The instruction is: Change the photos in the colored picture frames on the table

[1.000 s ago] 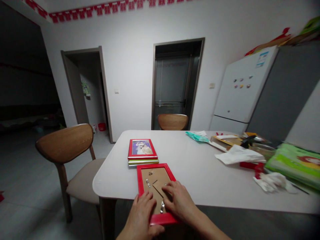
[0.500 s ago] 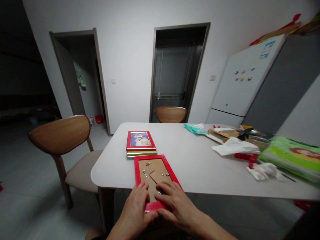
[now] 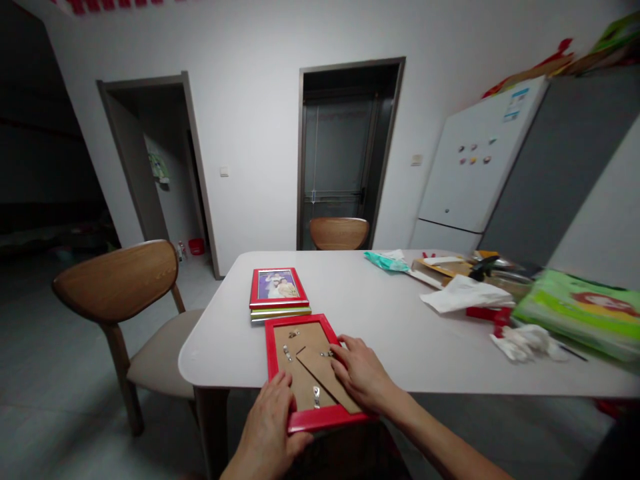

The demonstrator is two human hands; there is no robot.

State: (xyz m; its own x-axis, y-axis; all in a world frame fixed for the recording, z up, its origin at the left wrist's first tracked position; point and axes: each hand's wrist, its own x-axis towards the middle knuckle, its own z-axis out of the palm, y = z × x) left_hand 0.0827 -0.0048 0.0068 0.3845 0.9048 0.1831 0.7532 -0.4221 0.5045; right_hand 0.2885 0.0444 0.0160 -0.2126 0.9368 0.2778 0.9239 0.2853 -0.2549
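A red picture frame [image 3: 327, 419] lies face down, its near end jutting past the table's front edge. Its brown backing board [image 3: 300, 377] carries a fold-out stand and several small metal clips. My left hand [image 3: 270, 417] is closed around the lower left corner, thumb under the near edge and fingers on top. Bent over the right side, my right hand [image 3: 363, 373] has its fingertips at the right metal clip [image 3: 327, 354], which they partly cover. Just beyond lies a stack of frames, topped by a red frame with a photo [image 3: 279, 287].
On the right of the white table [image 3: 380, 320] are a green plastic pack [image 3: 580, 320], crumpled tissues [image 3: 527, 341], a white sheet [image 3: 465, 295] and a teal wrapper [image 3: 387, 261]. A wooden chair [image 3: 120, 280] stands at the left, another chair [image 3: 340, 233] behind the table.
My right hand has moved from the frame's near edge up to its right side, uncovering the near clip. My left hand stays at the lower left corner. The view has shifted slightly.
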